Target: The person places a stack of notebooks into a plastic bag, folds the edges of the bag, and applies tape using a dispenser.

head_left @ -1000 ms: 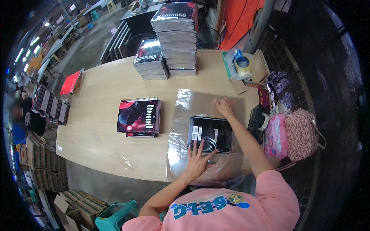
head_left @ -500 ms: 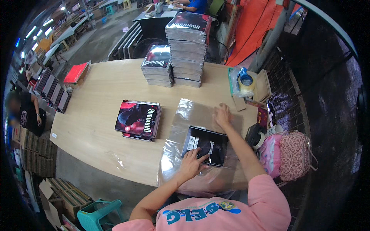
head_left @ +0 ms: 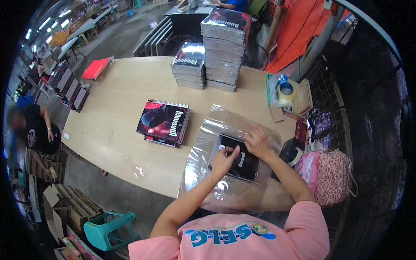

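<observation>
A black spiral notebook [head_left: 245,168] lies on a large clear plastic sheet [head_left: 200,152] at the front right of the table. My left hand [head_left: 223,161] is over the notebook's left part, its thumb and fingers apart. At the far right corner of the notebook, my right hand [head_left: 258,144] has its fingers curled down on the plastic sheet, which appears gripped there. The fingertips are partly hidden. Left of the sheet sits a short stack of red and black spiral notebooks [head_left: 164,121].
Wrapped notebooks form a tall stack [head_left: 223,52] and a shorter stack [head_left: 187,67] at the back. Tape rolls [head_left: 286,92] are at the right, above a pink patterned bag [head_left: 333,177]. A red pack [head_left: 97,68] lies far left. A green stool [head_left: 108,229] and a co-worker [head_left: 38,130] are at left.
My right hand has come nearer, from the sheet's far part to the notebook's far corner. My left hand has lifted from lying flat and shifted up the cover. The whole view has shifted slightly.
</observation>
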Tool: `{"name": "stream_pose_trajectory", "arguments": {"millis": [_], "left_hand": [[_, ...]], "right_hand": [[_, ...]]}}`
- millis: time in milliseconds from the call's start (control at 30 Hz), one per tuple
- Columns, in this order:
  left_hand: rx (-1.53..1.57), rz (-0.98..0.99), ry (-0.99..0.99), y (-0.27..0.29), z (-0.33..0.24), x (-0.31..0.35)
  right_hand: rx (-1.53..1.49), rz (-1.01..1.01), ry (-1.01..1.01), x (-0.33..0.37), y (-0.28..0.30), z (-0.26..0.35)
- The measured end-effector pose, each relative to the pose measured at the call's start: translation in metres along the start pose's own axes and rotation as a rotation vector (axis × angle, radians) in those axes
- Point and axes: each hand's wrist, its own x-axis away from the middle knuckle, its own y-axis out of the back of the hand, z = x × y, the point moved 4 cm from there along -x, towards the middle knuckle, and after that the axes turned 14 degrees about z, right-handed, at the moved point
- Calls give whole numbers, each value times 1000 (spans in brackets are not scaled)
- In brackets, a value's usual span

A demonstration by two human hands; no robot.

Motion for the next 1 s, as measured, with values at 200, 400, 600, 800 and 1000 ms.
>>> {"name": "stream_pose_trajectory", "arguments": {"millis": [200,400,600,800,1000], "left_hand": [[307,2,240,-14,32,-41],[137,-148,307,-7,-16,-11],[143,-200,295,-10,5,-17],[146,-192,356,-8,-14,-8],[133,-240,286,-15,15,-22]], "right_hand": [[-299,127,-299,37,-11,31],[-784,437,-691,16,-46,-86],[-277,-14,-434,-45,-22,-89],[-80,609,-383,-78,-58,-88],[-410,995,-63,-39,-31,-33]]}}
